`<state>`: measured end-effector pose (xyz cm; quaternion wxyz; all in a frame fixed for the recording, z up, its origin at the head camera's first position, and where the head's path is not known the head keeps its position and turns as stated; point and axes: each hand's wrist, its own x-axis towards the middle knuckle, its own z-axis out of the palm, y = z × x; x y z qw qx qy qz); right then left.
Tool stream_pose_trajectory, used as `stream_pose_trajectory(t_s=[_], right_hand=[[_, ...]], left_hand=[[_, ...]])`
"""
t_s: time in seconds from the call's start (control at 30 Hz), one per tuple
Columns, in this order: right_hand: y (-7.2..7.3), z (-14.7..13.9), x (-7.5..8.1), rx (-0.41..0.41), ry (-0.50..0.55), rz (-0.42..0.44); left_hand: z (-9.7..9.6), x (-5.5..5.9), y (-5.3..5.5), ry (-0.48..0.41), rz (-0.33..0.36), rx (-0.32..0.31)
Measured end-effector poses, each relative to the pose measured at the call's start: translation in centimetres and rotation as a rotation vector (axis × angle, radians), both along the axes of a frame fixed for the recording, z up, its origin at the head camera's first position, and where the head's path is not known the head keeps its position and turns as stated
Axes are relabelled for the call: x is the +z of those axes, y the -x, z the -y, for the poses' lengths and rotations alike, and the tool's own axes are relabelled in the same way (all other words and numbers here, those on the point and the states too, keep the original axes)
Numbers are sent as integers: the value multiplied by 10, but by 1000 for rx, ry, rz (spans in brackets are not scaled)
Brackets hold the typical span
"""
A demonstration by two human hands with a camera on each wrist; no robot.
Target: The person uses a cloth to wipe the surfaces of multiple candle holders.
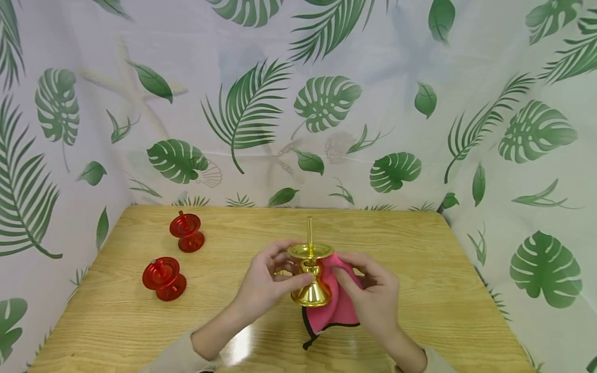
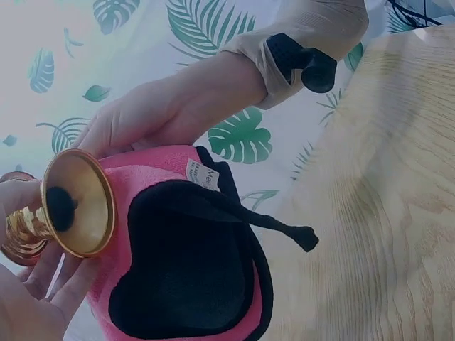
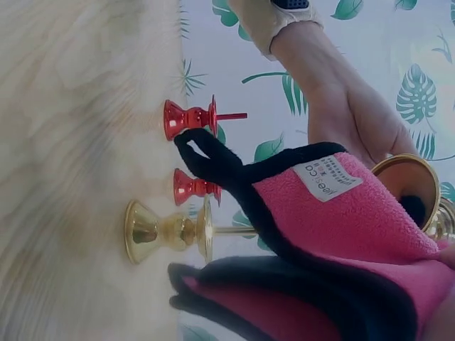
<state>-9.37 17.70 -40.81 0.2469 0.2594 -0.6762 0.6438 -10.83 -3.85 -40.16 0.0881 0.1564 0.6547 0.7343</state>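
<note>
My left hand [image 1: 263, 282] grips a shiny gold candlestick [image 1: 311, 296] round its stem, holding it upright above the table with its spike pointing up. In the left wrist view its hollow base [image 2: 92, 202] shows a dark patch inside. My right hand [image 1: 380, 292] pinches a pink cloth [image 1: 342, 308] with black edging and presses it to the candlestick's right side. A small white label [image 3: 328, 179] and a black hanging loop show on the cloth. Behind the held one, a second gold candlestick [image 3: 142, 231] stands on the table, mostly hidden in the head view.
Two red candlesticks stand at the left of the wooden table [image 1: 420, 331], one nearer [image 1: 160, 274] and one farther back [image 1: 185, 228]. A white sheet with green leaf prints [image 1: 261, 181] hangs behind the table and along both sides.
</note>
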Motion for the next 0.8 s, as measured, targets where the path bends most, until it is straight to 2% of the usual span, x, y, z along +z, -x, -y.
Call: stream_pose_trajectory(t_s=[0.27, 0.4, 0.53, 0.8], right_hand=[[-2, 1, 0, 23, 24, 3], [-3, 2, 1, 7, 11, -34], [-3, 3, 4, -14, -25, -114], [-7, 6, 11, -15, -86, -249]], left_hand=[[1, 2, -1, -20, 12, -53], [0, 3, -2, 16, 6, -20], [-1, 4, -2, 50, -8, 18], [-1, 2, 1, 71, -23, 56]])
